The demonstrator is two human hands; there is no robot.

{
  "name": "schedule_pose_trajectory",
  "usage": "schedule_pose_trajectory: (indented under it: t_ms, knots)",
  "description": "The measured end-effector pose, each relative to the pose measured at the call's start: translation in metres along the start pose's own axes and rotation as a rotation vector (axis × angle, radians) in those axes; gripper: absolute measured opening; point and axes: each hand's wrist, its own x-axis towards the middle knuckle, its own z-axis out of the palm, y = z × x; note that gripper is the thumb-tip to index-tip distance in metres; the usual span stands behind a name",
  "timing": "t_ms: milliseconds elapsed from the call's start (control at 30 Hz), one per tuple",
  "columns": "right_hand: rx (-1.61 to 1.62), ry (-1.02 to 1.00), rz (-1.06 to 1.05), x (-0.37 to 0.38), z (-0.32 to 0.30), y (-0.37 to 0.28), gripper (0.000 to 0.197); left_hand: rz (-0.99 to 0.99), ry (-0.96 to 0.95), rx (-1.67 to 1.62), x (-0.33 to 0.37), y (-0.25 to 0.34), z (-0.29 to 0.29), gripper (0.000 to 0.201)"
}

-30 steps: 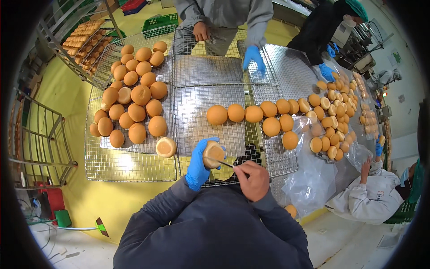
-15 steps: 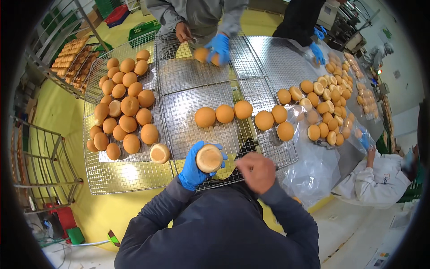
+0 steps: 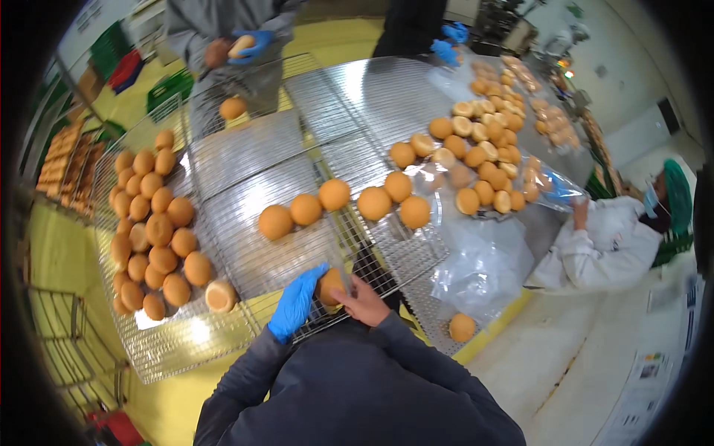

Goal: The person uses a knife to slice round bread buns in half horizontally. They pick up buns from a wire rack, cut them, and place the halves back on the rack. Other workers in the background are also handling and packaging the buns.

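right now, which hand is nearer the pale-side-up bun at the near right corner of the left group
Left. The gloved left hand is right of the pale-side-up bun, apart from it; the bare right hand is farther right, beside the brown bun.

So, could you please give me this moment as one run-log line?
left hand: gloved, holding bun; right hand: bare, at same bun; more buns: on wire rack, beyond hands

The gloved left hand [image 3: 297, 301] holds a bun [image 3: 330, 287] over the middle wire rack [image 3: 230, 189], the bare right hand [image 3: 366, 302] touching it; clustered buns [image 3: 159, 230] lie left of the rack, a clear bag [image 3: 483, 267] right.
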Motion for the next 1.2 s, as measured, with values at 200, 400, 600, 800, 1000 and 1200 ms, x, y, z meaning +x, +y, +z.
schedule_pose_trajectory:
  t_ms: [200, 400, 600, 800, 1000, 1200]
  knots:
    - [0.266, 0.044, 0.315, 0.007, -0.083, -0.017, 0.041, -0.211, -0.138, -0.207, 0.006, 0.000, 0.018, 0.045]
    - [0.599, 0.584, -0.285, -0.009, -0.154, -0.064, 0.028, -0.225, -0.036, -0.109, -0.004, -0.021, 0.006, 0.043]
    - [0.049, 0.072, -0.157, -0.012, -0.025, -0.030, 0.014, -0.138, 0.126, 0.053, 0.002, -0.020, -0.014, 0.042]
    - [-0.110, -0.500, -0.302, -0.028, 0.029, -0.128, 0.014, -0.131, 0.252, -0.040, -0.023, -0.005, -0.031, 0.043]
    - [0.363, -1.058, -1.052, -0.092, 0.057, -0.267, 0.011, -0.132, 0.269, -0.154, -0.022, 0.004, -0.027, 0.041]
    - [0.631, -1.291, -1.081, -0.112, 0.096, -0.282, 0.026, -0.123, 0.334, -0.175, -0.035, -0.011, -0.033, 0.043]
